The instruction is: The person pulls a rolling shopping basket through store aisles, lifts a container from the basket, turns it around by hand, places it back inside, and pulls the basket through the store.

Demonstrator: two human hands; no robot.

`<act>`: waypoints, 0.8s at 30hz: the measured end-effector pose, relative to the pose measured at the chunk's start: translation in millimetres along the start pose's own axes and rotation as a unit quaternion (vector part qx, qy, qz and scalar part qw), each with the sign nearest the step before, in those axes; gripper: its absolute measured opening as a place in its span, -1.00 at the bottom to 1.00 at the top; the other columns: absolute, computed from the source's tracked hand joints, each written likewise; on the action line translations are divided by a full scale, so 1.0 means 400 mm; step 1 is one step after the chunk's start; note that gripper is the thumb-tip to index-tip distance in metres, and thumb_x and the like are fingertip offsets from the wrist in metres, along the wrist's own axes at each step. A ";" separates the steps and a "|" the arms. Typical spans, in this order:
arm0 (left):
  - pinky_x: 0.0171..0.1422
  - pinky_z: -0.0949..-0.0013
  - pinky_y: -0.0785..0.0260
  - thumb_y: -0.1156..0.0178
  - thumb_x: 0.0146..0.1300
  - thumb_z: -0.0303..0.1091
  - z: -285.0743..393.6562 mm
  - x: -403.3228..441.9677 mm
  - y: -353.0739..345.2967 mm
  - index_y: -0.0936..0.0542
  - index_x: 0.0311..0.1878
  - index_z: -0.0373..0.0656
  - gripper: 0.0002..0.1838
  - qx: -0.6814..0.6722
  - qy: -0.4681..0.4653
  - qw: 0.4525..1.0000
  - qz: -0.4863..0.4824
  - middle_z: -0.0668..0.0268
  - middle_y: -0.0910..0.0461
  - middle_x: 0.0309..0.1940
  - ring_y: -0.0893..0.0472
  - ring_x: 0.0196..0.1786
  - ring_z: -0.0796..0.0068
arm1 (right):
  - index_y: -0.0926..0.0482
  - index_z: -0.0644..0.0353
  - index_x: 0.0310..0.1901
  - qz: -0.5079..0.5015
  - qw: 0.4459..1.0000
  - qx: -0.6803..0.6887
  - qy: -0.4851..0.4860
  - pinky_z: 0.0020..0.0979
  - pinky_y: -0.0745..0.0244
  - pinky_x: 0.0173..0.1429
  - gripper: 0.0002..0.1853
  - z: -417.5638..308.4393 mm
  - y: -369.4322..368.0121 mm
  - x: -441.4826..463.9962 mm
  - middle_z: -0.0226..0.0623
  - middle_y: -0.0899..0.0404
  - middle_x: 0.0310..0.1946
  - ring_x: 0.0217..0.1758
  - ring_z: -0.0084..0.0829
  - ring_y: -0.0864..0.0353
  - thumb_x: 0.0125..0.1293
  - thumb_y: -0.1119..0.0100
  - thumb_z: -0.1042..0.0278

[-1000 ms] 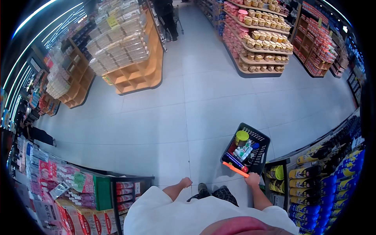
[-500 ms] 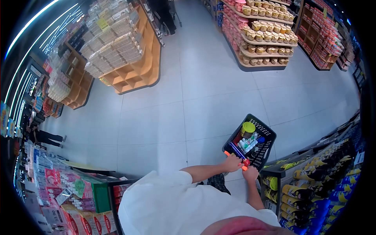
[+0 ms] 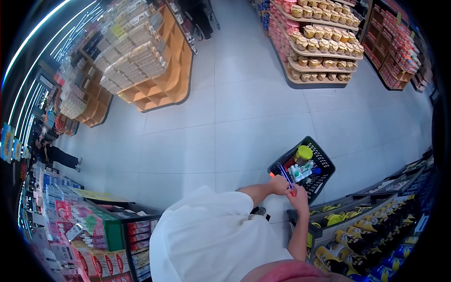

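My left hand [image 3: 280, 184] is closed round the orange handle [image 3: 272, 175] of a black shopping basket [image 3: 324, 164], at its near side. My right hand [image 3: 298, 196] is just right of it, with its fingers closed at the red end of a dark blue tube [image 3: 285, 174]. The tube slants over the basket's near left part. Inside the basket are a container with a yellow-green lid [image 3: 304, 152], white and green packs [image 3: 300, 171] and a blue-capped item [image 3: 316, 171].
Wooden shelves with clear packs [image 3: 159, 89] stand at the upper left, a rack of jars [image 3: 324, 44] at the upper right. Stocked shelves flank me at left [image 3: 98, 235] and right [image 3: 352, 239]. One person [image 3: 61, 156] is far left, another [image 3: 199, 19] at the top.
My left hand has come across from the left onto the basket's handle. My right hand has moved from the handle to the tube's red end. The view has shifted slightly.
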State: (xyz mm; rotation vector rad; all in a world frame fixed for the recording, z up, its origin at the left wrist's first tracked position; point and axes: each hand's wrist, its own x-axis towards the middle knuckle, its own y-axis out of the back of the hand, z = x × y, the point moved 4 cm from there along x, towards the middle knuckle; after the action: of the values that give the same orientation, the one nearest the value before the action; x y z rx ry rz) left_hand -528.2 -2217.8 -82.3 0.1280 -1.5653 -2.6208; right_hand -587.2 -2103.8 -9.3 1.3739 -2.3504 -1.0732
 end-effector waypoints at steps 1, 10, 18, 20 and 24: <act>-0.44 0.06 -0.38 -0.06 0.13 0.01 -0.006 0.027 0.008 -0.63 -0.63 -0.13 -0.56 -0.007 -0.008 1.000 -0.001 0.14 -0.57 -0.66 -0.58 -0.55 0.09 | -0.59 0.30 -0.03 0.051 0.991 0.121 -0.026 -0.30 -0.54 -0.10 -0.62 -0.142 0.133 0.016 -0.10 -0.62 -0.33 -0.28 -0.30 -0.65 0.07 -0.33 0.41; -0.36 0.06 -0.42 -0.04 0.12 0.03 -0.046 0.327 0.038 -0.65 -0.57 -0.16 -0.55 -0.019 -0.023 0.996 -0.088 0.12 -0.60 -0.60 -0.62 -0.48 0.06 | 0.01 -0.55 0.47 0.030 0.625 0.361 0.691 -0.48 -0.04 -0.70 -0.29 -0.783 0.710 -0.029 -0.35 -0.55 -0.56 -0.75 -0.49 -0.30 0.38 -0.11 0.08; -0.25 0.06 -0.44 -0.03 0.15 0.02 -0.061 0.590 0.043 -0.69 -0.40 -0.14 -0.57 -0.025 -0.059 0.983 -0.174 0.13 -0.65 -0.46 -0.65 -0.32 0.10 | -0.09 -0.49 0.40 -0.048 0.704 0.438 0.558 -0.51 -0.08 -0.63 -0.46 -0.770 0.725 0.326 -0.36 -0.51 -0.53 -0.68 -0.52 -0.29 0.44 0.09 0.12; -0.23 0.08 -0.45 -0.04 0.18 0.07 -0.054 0.639 0.034 -0.72 -0.34 -0.09 -0.55 -0.026 -0.074 0.978 -0.192 0.17 -0.67 -0.40 -0.65 -0.28 0.13 | -0.10 -0.46 0.38 -0.040 0.724 0.438 0.532 -0.50 -0.11 -0.61 -0.48 -0.731 0.717 0.389 -0.36 -0.50 -0.51 -0.65 -0.51 -0.31 0.44 0.09 0.12; -0.21 0.09 -0.42 -0.02 0.23 -0.02 -0.042 0.740 0.068 -0.70 -0.34 -0.12 -0.60 -0.024 -0.069 0.969 -0.236 0.17 -0.66 -0.39 -0.64 -0.26 0.14 | -0.13 -0.40 0.35 -0.032 0.752 0.438 0.492 -0.48 -0.15 -0.58 -0.52 -0.644 0.740 0.496 -0.36 -0.50 -0.48 -0.60 -0.50 -0.33 0.43 0.10 0.12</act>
State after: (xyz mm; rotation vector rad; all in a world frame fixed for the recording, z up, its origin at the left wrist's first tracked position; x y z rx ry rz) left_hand -819.3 -2279.7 -74.5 0.3623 -1.6891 -3.0822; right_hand -760.4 -2303.1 342.5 1.6362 -1.8770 0.8188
